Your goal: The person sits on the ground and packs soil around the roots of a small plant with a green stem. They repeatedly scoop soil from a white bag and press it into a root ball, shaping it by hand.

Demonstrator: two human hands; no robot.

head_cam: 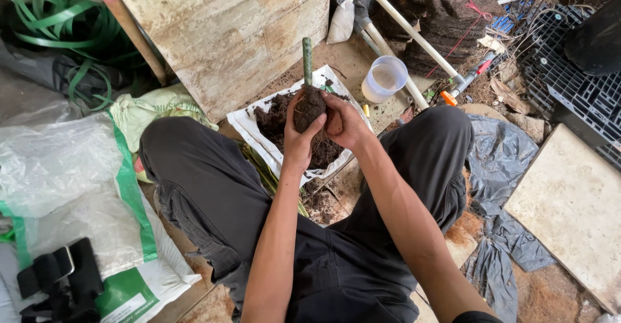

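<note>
The person wears dark charcoal trousers [213,193] of a matte woven cloth, creased at the knees and with a stitched seam along the thigh. Both forearms are bare; a black short sleeve [475,316] edge shows at the right upper arm.

both hands [320,129] around soil clump [309,107]

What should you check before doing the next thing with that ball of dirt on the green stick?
1. Both hands on the soil ball: ok, left hand and right hand cup it.
2. Green stem upright: ok, it sticks out the top.
3. Ball over the white sack of soil: ok, crumbs would likely land there.
4. Ball packed firm: cannot tell.
5. Cup nearby: ok, it stands apart past the sack.
</note>
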